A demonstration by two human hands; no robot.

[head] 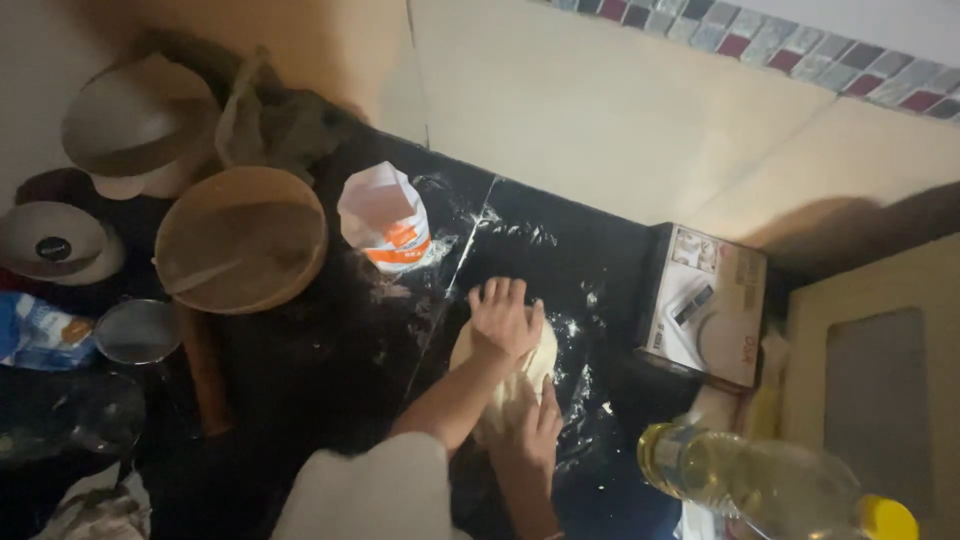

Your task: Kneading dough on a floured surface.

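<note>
Dough (520, 385) lies on the dark, flour-dusted counter (600, 270), just in front of me, and it already reads as one pale, gathered mass rather than loose flour. I press my left hand (503, 320) flat on its far end, fingers spread and open, palm down. My right hand (535, 435) rests on the near end, fingers loosely extended against the dough, gripping nothing. I judge the mixing done and the kneading well under way; the mass looks lumpy and uneven, so more working seems left. An opened flour bag (385, 220) stands near, to the left of the dough. A round wooden board (240, 240) sits further left, a kitchen scale (705, 305) to the right, and an oil bottle (770, 485) near the lower right corner.
</note>
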